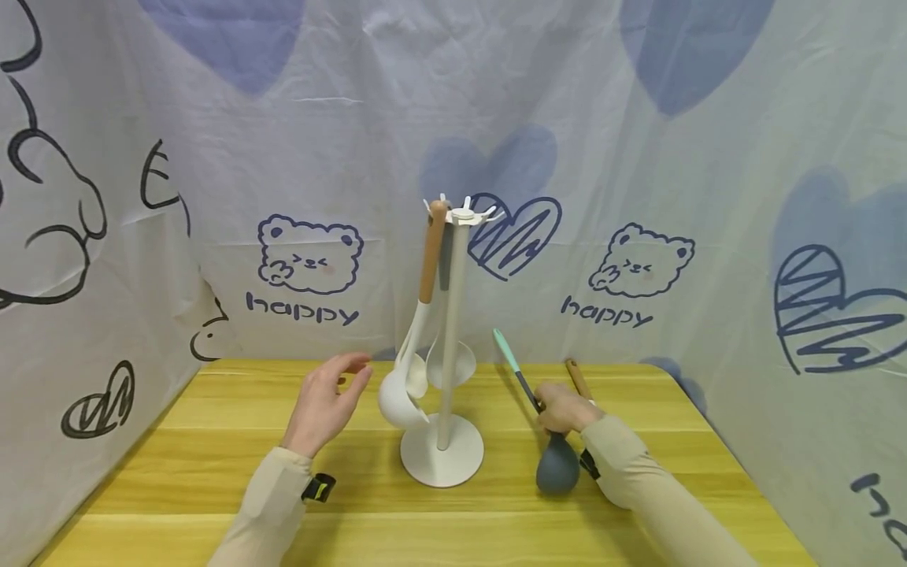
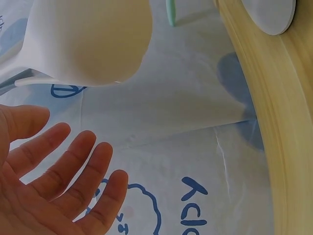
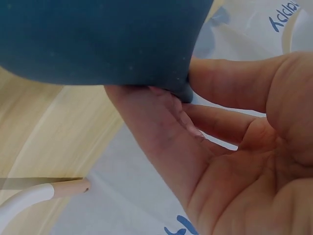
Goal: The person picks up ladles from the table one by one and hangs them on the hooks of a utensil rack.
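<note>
The left hand [image 1: 324, 403], empty and spread, hovers beside the white ladle [image 1: 398, 400]; brushing that could set the loaded stand [image 1: 428, 466] rocking. Further right, the right hand [image 1: 564, 408] pinches the dark utensil [image 1: 557, 468] by its neck over the bench [image 1: 340, 488]; a loose pinch might let it twist.

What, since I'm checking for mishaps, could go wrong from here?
The right hand pinches the dark spoon near its head, so the green handle might swing into the stand.
The left hand, beside the hanging white ladle, might bump it.
The wooden-handled utensil lies close to the right hand and could get nudged.
</note>
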Motion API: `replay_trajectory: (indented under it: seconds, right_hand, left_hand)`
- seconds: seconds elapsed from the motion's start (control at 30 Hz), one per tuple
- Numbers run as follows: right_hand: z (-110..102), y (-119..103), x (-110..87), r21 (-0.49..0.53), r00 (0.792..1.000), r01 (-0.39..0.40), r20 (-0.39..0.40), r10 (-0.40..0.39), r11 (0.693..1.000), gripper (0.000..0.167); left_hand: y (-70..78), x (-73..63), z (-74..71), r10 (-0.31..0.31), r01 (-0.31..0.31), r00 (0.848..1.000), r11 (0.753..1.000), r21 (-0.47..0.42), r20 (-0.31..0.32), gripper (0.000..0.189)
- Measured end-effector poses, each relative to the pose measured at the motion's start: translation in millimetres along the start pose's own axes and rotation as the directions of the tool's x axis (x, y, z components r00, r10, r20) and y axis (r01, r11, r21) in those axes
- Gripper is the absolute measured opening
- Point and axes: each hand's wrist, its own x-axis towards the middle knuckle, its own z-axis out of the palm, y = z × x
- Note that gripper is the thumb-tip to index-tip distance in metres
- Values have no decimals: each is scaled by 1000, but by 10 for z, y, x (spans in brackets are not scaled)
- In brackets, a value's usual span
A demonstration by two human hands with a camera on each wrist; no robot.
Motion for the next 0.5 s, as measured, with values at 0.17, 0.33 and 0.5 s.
replay_trajectory:
  seconds: [0.17, 0.33, 0.5]
  right_hand:
    - [-2, 3, 6, 24, 999, 28, -23, -27, 999, 24]
    - [-19, 12, 14, 70, 997, 55, -55, -51, 996, 27]
    - [-38, -21, 2, 138, 994, 60, -94, -47, 989, 25]
  left_hand:
    - [30, 9, 17, 9, -9, 1000, 1000, -10, -18, 29]
    - [85, 27, 55, 29, -30, 998, 999, -23, -47, 29]
    - [141, 53, 41, 23, -28, 996, 998, -62, -82, 33]
